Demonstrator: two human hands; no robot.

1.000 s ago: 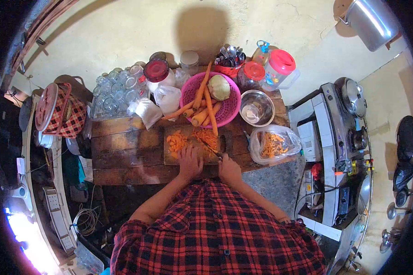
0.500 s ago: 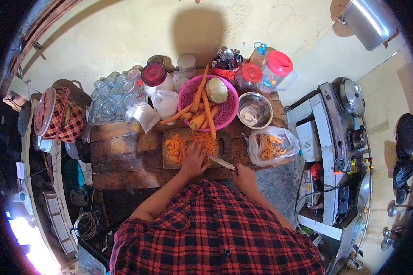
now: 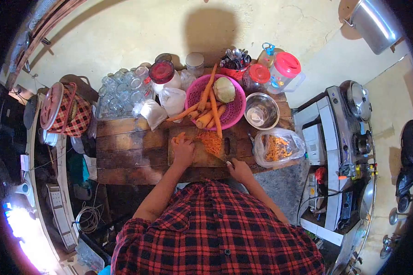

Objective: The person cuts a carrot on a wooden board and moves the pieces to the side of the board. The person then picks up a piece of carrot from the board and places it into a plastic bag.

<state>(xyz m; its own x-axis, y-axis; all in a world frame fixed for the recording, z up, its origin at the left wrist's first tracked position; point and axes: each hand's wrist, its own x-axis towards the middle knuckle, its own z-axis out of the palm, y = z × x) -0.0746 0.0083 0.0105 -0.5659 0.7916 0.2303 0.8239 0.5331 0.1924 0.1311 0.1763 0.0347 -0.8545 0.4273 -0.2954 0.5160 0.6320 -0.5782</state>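
Note:
A wooden cutting board lies at the table's front. Finely cut carrot strips form a pile in its middle. My left hand is at the board's left side, fingers curled over orange carrot slices and covering most of them. In my right hand, closed round its handle, is a knife; its blade points left, low over the board's front part. Behind the board, a pink basket holds several whole carrots and a pale round vegetable.
Right of the board are a plastic bag with cut carrot and a metal bowl. White bags, a tray of glasses, red-lidded jars and a jug stand behind. A stove is at the right.
My left hand has moved left from lying flat beside the carrot strips and now curls over the slices. The knife has shifted slightly, its blade now turned darker. The camera view has shifted a little.

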